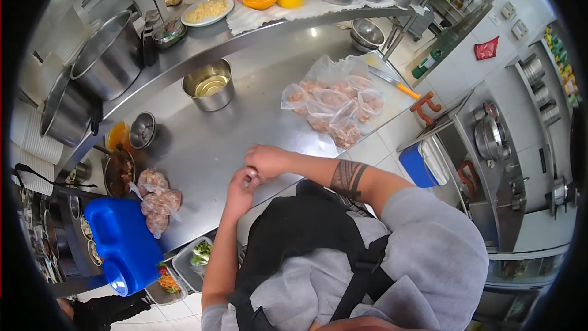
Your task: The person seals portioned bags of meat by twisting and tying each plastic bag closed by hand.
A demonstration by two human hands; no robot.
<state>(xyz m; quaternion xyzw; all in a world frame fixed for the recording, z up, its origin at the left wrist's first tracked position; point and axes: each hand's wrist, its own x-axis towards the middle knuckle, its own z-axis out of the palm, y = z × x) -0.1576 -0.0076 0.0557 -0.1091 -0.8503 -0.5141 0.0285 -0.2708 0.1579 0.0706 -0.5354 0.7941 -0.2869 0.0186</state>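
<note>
My two hands meet over the near edge of the steel worktop (208, 141). My left hand (241, 182) is closed, with a small pale, shiny spot at its fingers that is too small to name. My right hand (267, 160) is curled just above and touches or nearly touches the left; its fingertips are hidden. To the right, clear plastic bags of chopped pinkish meat (337, 95) lie in a heap, partly on a white cutting board (392, 101). More knotted meat bags (158, 201) sit at the left edge.
A knife with an orange handle (404, 89) rests on the board. A steel pot (211, 95) and a small metal bowl (143, 130) stand on the worktop. At the left is a blue jerrycan (122, 233). Above runs a shelf with pots, a halved orange (260, 0) and a plate (208, 21).
</note>
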